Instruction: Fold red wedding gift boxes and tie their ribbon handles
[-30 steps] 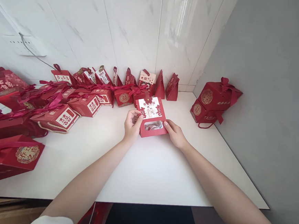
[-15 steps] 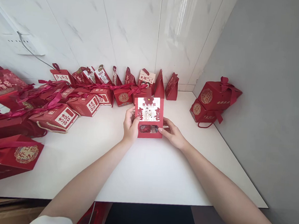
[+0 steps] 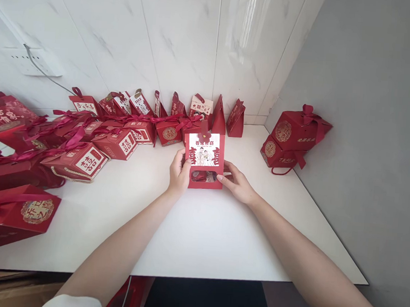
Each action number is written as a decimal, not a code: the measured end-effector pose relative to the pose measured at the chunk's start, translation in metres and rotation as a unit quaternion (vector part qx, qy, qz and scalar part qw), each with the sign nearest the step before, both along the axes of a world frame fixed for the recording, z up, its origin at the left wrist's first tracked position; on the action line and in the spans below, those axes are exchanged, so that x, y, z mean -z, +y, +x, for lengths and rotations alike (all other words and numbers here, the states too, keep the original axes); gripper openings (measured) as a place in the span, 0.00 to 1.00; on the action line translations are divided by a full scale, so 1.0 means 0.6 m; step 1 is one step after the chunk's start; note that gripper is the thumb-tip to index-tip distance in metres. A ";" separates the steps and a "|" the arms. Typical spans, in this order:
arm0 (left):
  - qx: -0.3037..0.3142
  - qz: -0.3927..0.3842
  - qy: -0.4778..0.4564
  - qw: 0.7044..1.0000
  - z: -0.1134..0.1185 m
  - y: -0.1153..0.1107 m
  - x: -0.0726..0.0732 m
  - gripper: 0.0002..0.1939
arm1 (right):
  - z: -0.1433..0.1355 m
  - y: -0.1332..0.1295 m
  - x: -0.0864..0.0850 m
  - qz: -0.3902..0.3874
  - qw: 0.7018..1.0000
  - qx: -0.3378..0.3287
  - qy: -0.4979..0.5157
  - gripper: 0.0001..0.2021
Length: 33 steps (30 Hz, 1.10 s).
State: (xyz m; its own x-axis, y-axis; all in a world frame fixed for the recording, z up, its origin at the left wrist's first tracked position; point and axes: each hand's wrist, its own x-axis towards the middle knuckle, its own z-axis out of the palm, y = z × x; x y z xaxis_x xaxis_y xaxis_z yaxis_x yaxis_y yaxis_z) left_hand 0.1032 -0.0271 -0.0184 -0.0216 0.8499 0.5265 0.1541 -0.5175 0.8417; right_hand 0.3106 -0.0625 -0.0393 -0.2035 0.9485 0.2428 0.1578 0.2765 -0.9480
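Table [image 3: 198, 238]: gift boxes with ribbons [image 3: 73, 159], grouped along left side; triangular gift boxes [image 3: 219, 116], in row behind, before tiled wall [image 3: 185, 38]; stacked gift boxes [image 3: 293, 137], at right, beside side panel [image 3: 362, 137]. Wall socket [image 3: 33, 62]: on wall, left.

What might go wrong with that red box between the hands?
The left hand and right hand hold the red card box with a white printed panel at its sides, so too firm a squeeze might crease it. Behind it stands a tall, narrow red card box; a push backwards might topple that one.
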 end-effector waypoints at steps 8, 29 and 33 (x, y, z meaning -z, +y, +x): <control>0.009 0.017 0.022 1.000 -0.005 0.004 -0.001 0.14 | 0.002 0.001 0.003 -0.008 1.000 0.005 -0.004 0.31; 0.132 -0.058 0.148 0.978 -0.011 0.011 0.018 0.27 | 0.007 -0.021 -0.034 0.242 0.947 0.153 -0.142 0.37; 0.162 -0.043 0.209 0.963 -0.008 0.005 0.013 0.28 | 0.017 -0.033 -0.059 0.300 0.912 0.203 -0.194 0.33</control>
State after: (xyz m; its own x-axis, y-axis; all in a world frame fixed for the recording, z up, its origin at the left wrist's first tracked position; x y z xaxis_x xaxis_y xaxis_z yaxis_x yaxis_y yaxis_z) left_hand 0.0986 -0.0240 -0.0260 0.4501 0.8179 0.3583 0.3320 -0.5258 0.7832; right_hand 0.3207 -0.0826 -0.0041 -0.0462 0.6853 0.7268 0.6533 0.5711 -0.4971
